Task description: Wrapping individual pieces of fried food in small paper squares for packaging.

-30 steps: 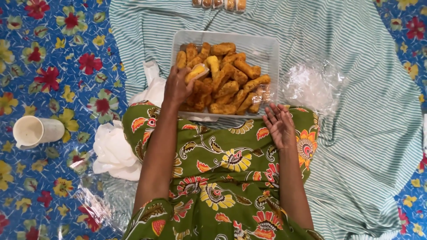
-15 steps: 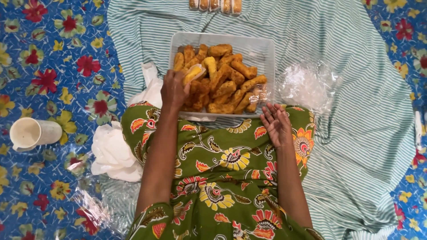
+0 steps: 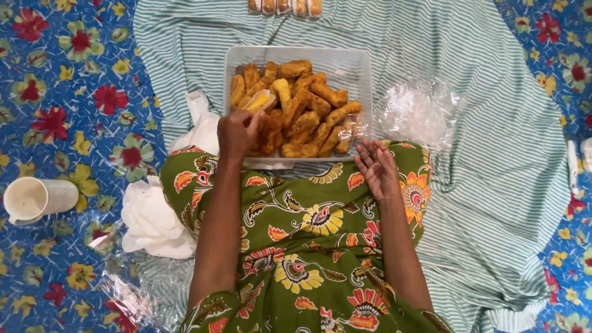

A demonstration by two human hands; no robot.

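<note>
A clear plastic container holds several golden fried snack pieces and rests on a green-striped cloth in front of my lap. My left hand is at the container's near left side, fingers closed on one yellow wrapped piece held just above the pile. My right hand lies palm up and open on my green floral dress, just below the container's right corner, holding nothing.
Crumpled clear plastic wrap lies right of the container. White plastic bags sit by my left knee. A white cup lies on its side on the blue floral mat. A row of wrapped pieces lines the top edge.
My left hand has lifted the yellow piece slightly and shifted it a little to the left over the pile. My right hand stays open on my lap.
</note>
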